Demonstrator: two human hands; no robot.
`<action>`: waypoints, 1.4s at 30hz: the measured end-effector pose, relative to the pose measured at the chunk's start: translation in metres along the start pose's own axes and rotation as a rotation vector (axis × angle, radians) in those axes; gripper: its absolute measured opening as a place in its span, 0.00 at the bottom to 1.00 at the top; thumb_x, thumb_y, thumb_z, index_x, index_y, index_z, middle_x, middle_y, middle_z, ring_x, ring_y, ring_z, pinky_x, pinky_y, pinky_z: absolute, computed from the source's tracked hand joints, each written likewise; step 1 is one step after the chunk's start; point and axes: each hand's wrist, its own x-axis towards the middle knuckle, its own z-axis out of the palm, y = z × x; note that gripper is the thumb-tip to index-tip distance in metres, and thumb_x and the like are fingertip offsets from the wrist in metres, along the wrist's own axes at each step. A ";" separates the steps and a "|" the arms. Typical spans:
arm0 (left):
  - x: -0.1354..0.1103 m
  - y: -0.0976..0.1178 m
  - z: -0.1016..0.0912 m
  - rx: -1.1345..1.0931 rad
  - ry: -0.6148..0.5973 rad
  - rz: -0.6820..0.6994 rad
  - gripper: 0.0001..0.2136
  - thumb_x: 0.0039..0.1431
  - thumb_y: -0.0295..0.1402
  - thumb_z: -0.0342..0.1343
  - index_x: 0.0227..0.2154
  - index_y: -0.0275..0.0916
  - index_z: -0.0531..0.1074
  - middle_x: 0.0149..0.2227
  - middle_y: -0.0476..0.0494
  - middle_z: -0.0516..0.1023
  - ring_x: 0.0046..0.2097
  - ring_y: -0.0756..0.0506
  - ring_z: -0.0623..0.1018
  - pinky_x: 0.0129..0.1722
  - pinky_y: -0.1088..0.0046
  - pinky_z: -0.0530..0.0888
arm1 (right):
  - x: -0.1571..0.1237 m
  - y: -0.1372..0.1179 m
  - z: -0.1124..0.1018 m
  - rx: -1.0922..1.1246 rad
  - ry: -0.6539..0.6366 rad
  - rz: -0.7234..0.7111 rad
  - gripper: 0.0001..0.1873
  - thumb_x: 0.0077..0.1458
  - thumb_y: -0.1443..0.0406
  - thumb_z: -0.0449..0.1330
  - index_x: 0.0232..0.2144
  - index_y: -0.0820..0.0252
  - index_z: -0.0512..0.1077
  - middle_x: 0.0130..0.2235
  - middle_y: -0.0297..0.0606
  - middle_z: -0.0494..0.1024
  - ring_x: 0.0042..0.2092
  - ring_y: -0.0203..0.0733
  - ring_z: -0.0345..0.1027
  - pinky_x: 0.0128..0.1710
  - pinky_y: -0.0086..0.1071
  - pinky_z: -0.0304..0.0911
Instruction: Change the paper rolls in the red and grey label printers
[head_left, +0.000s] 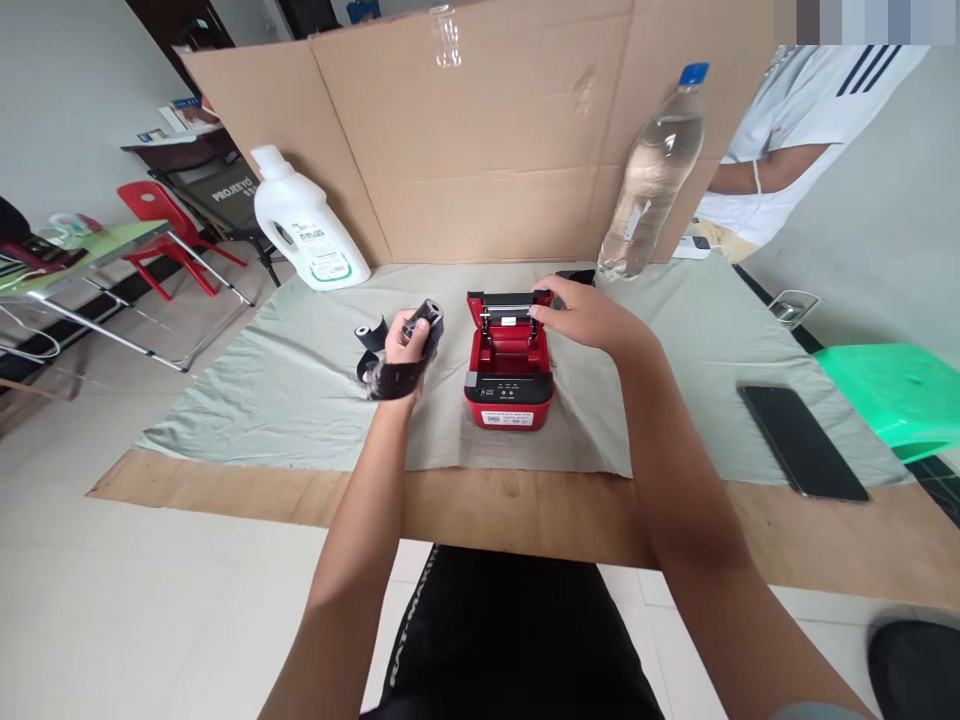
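A small red and black label printer (510, 400) stands in the middle of the cloth with its lid (510, 303) raised and its inner bay showing. My right hand (589, 315) reaches in from the right, thumb and fingers gripping the right end of that lid. To the printer's left, my left hand (407, 342) is closed around a small dark paper roll (430, 312), apart from the printer. A loose dark strip (397, 380) hangs across the left wrist. Beside this hand, another black paper roll (370, 333) lies on the cloth.
A white jug (307, 225) and a tilted water bottle (656, 180) stand against the cardboard panel (480, 150). On the right lies a black phone (801, 440). The wooden table edge (510, 510) is nearest me. A person in a white sleeve (802, 110) is behind the bottle.
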 end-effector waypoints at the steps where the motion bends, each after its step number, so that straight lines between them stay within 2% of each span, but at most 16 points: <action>1: 0.001 -0.002 -0.001 -0.041 -0.006 -0.029 0.24 0.57 0.58 0.66 0.40 0.44 0.69 0.25 0.56 0.66 0.22 0.55 0.62 0.22 0.75 0.60 | 0.000 0.000 0.001 -0.002 0.006 0.006 0.16 0.64 0.56 0.58 0.51 0.53 0.75 0.45 0.39 0.81 0.42 0.48 0.71 0.43 0.40 0.64; 3: 0.002 0.000 -0.001 -0.115 -0.005 -0.061 0.24 0.59 0.59 0.63 0.42 0.43 0.71 0.28 0.53 0.70 0.23 0.55 0.63 0.21 0.74 0.60 | 0.001 0.001 0.004 0.000 0.020 0.007 0.18 0.65 0.55 0.58 0.52 0.53 0.75 0.46 0.40 0.81 0.44 0.50 0.72 0.45 0.42 0.65; 5: 0.001 0.005 0.000 -0.148 0.002 -0.059 0.25 0.60 0.59 0.62 0.45 0.42 0.74 0.34 0.49 0.75 0.27 0.53 0.69 0.22 0.74 0.64 | 0.002 0.001 0.009 -0.001 0.077 -0.024 0.20 0.65 0.55 0.57 0.55 0.55 0.74 0.52 0.44 0.80 0.49 0.53 0.72 0.51 0.45 0.66; 8: -0.002 0.012 0.004 -0.150 0.034 -0.023 0.25 0.55 0.54 0.69 0.49 0.44 0.76 0.42 0.45 0.79 0.36 0.49 0.78 0.30 0.74 0.73 | 0.003 -0.009 0.018 -0.036 0.277 -0.149 0.21 0.66 0.59 0.56 0.57 0.59 0.75 0.60 0.48 0.75 0.59 0.57 0.67 0.60 0.48 0.61; 9: -0.003 0.013 0.005 -0.122 0.025 -0.007 0.25 0.54 0.52 0.71 0.50 0.45 0.76 0.43 0.45 0.80 0.38 0.48 0.79 0.32 0.74 0.75 | 0.003 -0.016 0.021 -0.047 0.334 -0.201 0.20 0.66 0.60 0.55 0.55 0.59 0.76 0.59 0.49 0.76 0.59 0.57 0.66 0.61 0.48 0.59; 11: -0.007 0.015 0.008 -0.040 -0.026 0.037 0.26 0.52 0.50 0.73 0.49 0.44 0.77 0.43 0.45 0.81 0.40 0.47 0.81 0.37 0.72 0.77 | 0.000 -0.031 0.029 -0.038 0.364 -0.301 0.16 0.67 0.61 0.54 0.48 0.58 0.79 0.52 0.47 0.80 0.57 0.56 0.68 0.61 0.47 0.59; 15: -0.014 0.021 0.019 0.079 -0.149 0.185 0.26 0.47 0.48 0.76 0.46 0.43 0.80 0.45 0.43 0.83 0.45 0.44 0.82 0.47 0.67 0.78 | -0.006 -0.054 0.046 0.116 0.208 -0.408 0.14 0.68 0.58 0.55 0.40 0.56 0.79 0.41 0.40 0.83 0.44 0.47 0.73 0.49 0.39 0.64; 17: -0.017 0.022 0.026 0.102 -0.192 0.225 0.25 0.47 0.48 0.76 0.46 0.43 0.80 0.46 0.43 0.83 0.47 0.43 0.82 0.48 0.66 0.78 | -0.007 -0.056 0.054 0.197 0.136 -0.406 0.13 0.67 0.57 0.56 0.39 0.56 0.78 0.37 0.37 0.82 0.37 0.43 0.71 0.41 0.36 0.63; 19: -0.020 0.022 0.030 0.100 -0.211 0.214 0.25 0.50 0.50 0.74 0.48 0.43 0.80 0.45 0.42 0.83 0.46 0.43 0.82 0.47 0.65 0.78 | -0.005 -0.053 0.059 0.254 0.113 -0.398 0.11 0.65 0.59 0.56 0.39 0.56 0.77 0.36 0.35 0.82 0.34 0.41 0.70 0.37 0.35 0.62; 24: -0.021 0.018 0.033 0.071 -0.212 0.050 0.24 0.59 0.55 0.65 0.48 0.43 0.78 0.34 0.46 0.81 0.34 0.47 0.80 0.37 0.69 0.77 | 0.000 -0.043 0.065 0.331 0.151 -0.396 0.09 0.61 0.62 0.60 0.43 0.55 0.74 0.43 0.37 0.82 0.41 0.43 0.74 0.40 0.35 0.64; 28: -0.021 0.015 0.034 0.052 -0.162 0.137 0.25 0.54 0.52 0.71 0.48 0.43 0.75 0.43 0.44 0.82 0.43 0.46 0.82 0.45 0.68 0.78 | 0.002 -0.044 0.065 0.333 0.153 -0.287 0.09 0.62 0.59 0.59 0.41 0.56 0.73 0.37 0.35 0.79 0.38 0.42 0.72 0.40 0.35 0.64; 30: -0.021 0.014 0.034 0.045 -0.159 0.131 0.26 0.54 0.53 0.71 0.49 0.43 0.75 0.41 0.44 0.81 0.40 0.47 0.81 0.42 0.69 0.77 | 0.003 -0.045 0.065 0.376 0.117 -0.273 0.08 0.62 0.59 0.58 0.40 0.56 0.72 0.35 0.34 0.77 0.37 0.42 0.71 0.40 0.35 0.64; 32: -0.021 0.013 0.034 0.044 -0.170 0.072 0.25 0.56 0.56 0.67 0.48 0.43 0.75 0.34 0.47 0.79 0.32 0.49 0.78 0.35 0.71 0.75 | 0.004 -0.043 0.067 0.422 0.081 -0.312 0.08 0.60 0.62 0.58 0.41 0.56 0.72 0.35 0.33 0.76 0.38 0.41 0.71 0.41 0.35 0.65; 34: -0.021 0.013 0.036 0.037 -0.161 0.038 0.25 0.57 0.57 0.66 0.47 0.43 0.76 0.30 0.50 0.76 0.28 0.50 0.75 0.32 0.71 0.74 | 0.005 -0.041 0.069 0.429 0.072 -0.339 0.11 0.57 0.64 0.59 0.44 0.55 0.72 0.37 0.33 0.77 0.39 0.42 0.72 0.43 0.35 0.66; 39: -0.024 0.016 0.039 0.022 -0.097 0.124 0.27 0.50 0.53 0.73 0.46 0.42 0.74 0.38 0.47 0.79 0.37 0.49 0.78 0.40 0.71 0.76 | 0.007 -0.037 0.073 0.476 0.086 -0.261 0.10 0.58 0.61 0.60 0.43 0.56 0.71 0.43 0.37 0.79 0.44 0.44 0.74 0.48 0.38 0.68; 42: -0.023 0.017 0.038 0.045 -0.140 0.062 0.27 0.55 0.57 0.68 0.47 0.43 0.74 0.30 0.51 0.75 0.29 0.51 0.73 0.32 0.72 0.72 | 0.007 -0.038 0.072 0.480 0.065 -0.301 0.10 0.58 0.64 0.58 0.43 0.55 0.71 0.43 0.37 0.79 0.45 0.44 0.74 0.48 0.38 0.68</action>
